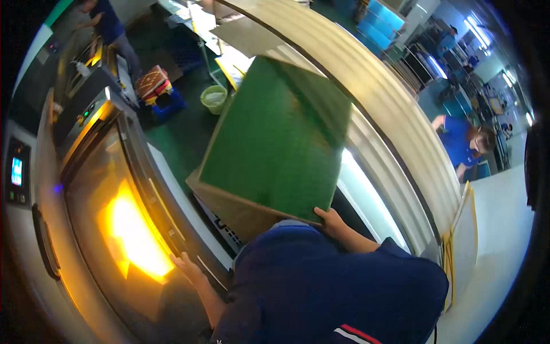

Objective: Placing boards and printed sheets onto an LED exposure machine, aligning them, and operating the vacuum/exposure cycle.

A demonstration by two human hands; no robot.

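Observation:
A large green board (281, 132) lies tilted in front of me, atop what looks like a brown box (235, 212). My right hand (329, 219) grips the board's near right edge, thumb on its top face; the other fingers are partly hidden. To the left, my left hand (186, 266) rests at the dark frame edge of a machine (157, 206) with a glowing yellow window (132, 229). Its fingers are stretched out, and nothing is seen in them.
A control panel with a small lit screen (17, 171) is at the far left. Beyond stand a pale green bucket (213, 98) and a blue crate (166, 106). A pale curved partition (378, 97) runs along the right. One person (458, 143) works behind it, another (112, 28) at the far left.

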